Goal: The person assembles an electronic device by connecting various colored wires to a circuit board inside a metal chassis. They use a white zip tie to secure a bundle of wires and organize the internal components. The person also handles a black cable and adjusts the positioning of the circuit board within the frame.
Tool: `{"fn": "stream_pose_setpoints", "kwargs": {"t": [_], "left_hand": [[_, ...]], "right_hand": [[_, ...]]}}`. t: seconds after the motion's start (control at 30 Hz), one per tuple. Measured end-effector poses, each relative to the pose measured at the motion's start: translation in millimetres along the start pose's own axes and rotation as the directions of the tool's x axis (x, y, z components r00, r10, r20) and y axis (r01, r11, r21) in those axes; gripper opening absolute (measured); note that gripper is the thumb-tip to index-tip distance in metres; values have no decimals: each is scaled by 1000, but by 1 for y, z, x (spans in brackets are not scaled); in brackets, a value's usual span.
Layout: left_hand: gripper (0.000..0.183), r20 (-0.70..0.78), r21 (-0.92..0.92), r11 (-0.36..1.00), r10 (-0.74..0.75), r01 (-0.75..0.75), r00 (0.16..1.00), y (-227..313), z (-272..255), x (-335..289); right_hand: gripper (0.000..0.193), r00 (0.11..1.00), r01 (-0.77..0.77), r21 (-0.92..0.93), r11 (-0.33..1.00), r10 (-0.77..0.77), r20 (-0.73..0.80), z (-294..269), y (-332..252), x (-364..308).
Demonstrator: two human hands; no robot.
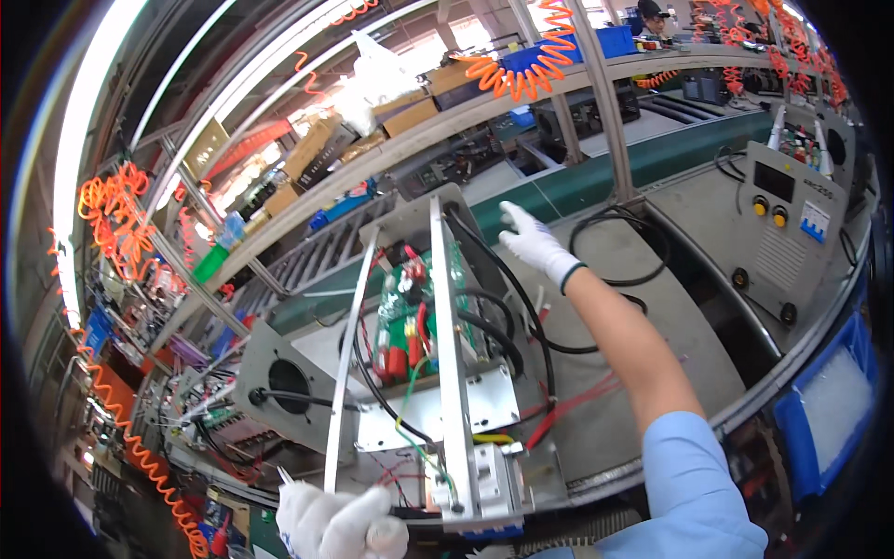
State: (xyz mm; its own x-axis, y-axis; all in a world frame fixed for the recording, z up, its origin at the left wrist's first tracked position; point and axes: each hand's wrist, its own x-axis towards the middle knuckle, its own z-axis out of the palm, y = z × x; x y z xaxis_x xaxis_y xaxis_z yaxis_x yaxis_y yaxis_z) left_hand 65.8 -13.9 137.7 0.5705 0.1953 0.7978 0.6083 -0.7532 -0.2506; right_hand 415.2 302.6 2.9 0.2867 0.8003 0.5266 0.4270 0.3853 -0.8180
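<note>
My right hand (538, 247), in a white glove with a dark green cuff, reaches out over the bench with its fingers apart and nothing in them. Beside it, a black cable curves down from an open machine chassis. That chassis holds a green circuit board (402, 312) with red parts and wires, spanned by two long metal rails (445, 307). At the near end of the chassis, my gloved left hand (340, 524) is closed, fingers curled. A thin pointed tip sticks up by its edge; what it belongs to is hidden.
A finished-looking grey machine (790, 219) with a dark display and yellow-ringed knobs stands at the right. Coiled black cable (615, 275) lies on the grey bench. Near right sits a blue bin (829, 405). Orange coiled hoses (531, 79) hang overhead. Another chassis (270, 391) stands left.
</note>
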Motion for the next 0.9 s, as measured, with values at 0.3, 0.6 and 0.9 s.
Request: {"fn": "stream_pose_setpoints", "kwargs": {"t": [0.3, 0.6, 0.9], "left_hand": [[22, 31, -133, 988, -74, 78, 997, -16, -11, -13], [26, -81, -251, 967, 18, -38, 997, -70, 13, -26], [48, -36, -628, 762, -231, 158, 972, -34, 25, -65]], "right_hand": [[28, 998, 55, -141, 989, -49, 48, 48, -7, 23], [24, 982, -142, -69, 987, 132, -134, -95, -3, -45], [35, 904, -226, -243, 943, 111, -412, -264, -11, -158]]}}
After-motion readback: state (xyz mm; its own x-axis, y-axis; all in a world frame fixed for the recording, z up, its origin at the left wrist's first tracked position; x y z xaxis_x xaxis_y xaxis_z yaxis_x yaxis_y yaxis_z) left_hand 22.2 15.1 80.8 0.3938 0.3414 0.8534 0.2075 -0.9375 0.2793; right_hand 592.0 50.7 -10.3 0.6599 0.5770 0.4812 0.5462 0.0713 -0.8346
